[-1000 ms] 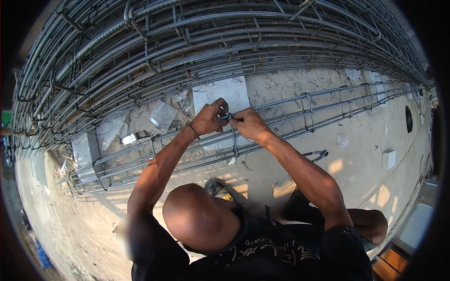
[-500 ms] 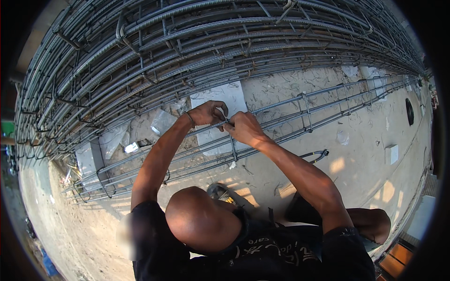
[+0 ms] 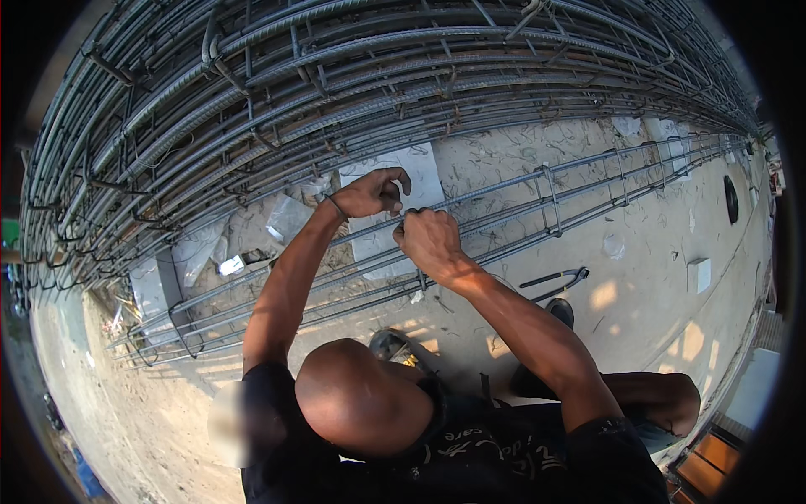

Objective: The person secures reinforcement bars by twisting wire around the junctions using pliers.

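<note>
A long, narrow rebar cage runs across in front of me, its thin steel bars joined by square stirrups. My left hand is raised just above the top bar, fingers curled but apart, holding nothing that I can see. Close beside it, my right hand is closed in a pinch at the same bar, near where a stirrup crosses. Whatever the right fingers grip is too small or too hidden to name. On the ground to the right lies a pair of dark long-handled pincers.
Beyond the cage rises a dense stack of rebar cages. Under the bars lie a pale sheet, clear plastic and scattered wire bits. A white block and a black ring rest at the right.
My hands were together at the bar; now the left has lifted slightly away with its fingers spreading. My right hand has turned over, its knuckles up, and stays at the bar.
</note>
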Available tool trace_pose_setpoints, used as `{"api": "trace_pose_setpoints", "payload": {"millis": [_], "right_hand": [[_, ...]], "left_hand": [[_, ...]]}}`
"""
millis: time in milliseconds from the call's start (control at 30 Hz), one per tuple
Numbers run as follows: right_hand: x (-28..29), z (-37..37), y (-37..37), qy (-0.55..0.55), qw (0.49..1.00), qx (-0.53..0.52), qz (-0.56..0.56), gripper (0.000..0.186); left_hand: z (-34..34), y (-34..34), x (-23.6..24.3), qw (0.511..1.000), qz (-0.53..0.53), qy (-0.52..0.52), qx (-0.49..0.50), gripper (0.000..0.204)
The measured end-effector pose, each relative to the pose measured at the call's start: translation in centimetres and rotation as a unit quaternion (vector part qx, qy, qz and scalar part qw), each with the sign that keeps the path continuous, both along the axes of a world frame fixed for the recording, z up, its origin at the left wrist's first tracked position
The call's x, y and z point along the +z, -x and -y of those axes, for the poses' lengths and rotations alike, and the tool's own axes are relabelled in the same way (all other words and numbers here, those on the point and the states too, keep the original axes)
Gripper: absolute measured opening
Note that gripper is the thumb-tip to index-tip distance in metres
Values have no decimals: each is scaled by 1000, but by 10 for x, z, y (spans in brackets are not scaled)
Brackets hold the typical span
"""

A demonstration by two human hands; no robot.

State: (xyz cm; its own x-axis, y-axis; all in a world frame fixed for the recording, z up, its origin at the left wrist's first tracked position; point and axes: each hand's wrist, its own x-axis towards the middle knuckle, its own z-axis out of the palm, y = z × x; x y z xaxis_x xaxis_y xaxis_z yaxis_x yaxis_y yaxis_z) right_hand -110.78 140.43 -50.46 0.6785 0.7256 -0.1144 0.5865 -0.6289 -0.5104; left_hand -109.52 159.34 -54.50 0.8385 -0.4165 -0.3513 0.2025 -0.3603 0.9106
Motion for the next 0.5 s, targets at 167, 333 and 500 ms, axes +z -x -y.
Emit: {"api": "trace_pose_setpoints", "payload": {"millis": [167, 333, 500], "right_hand": [[-6, -3, 8, 16, 999, -22, 22, 20], [-25, -3, 11, -12, 997, -65, 48, 20], [-15, 10, -9, -5, 997, -37, -67, 21]], "left_hand": [[8, -11, 13, 998, 0, -62, 4, 26], [11, -10, 26, 996, -2, -78, 50, 29], [29, 4, 42, 976, -51, -48, 206, 33]]}}
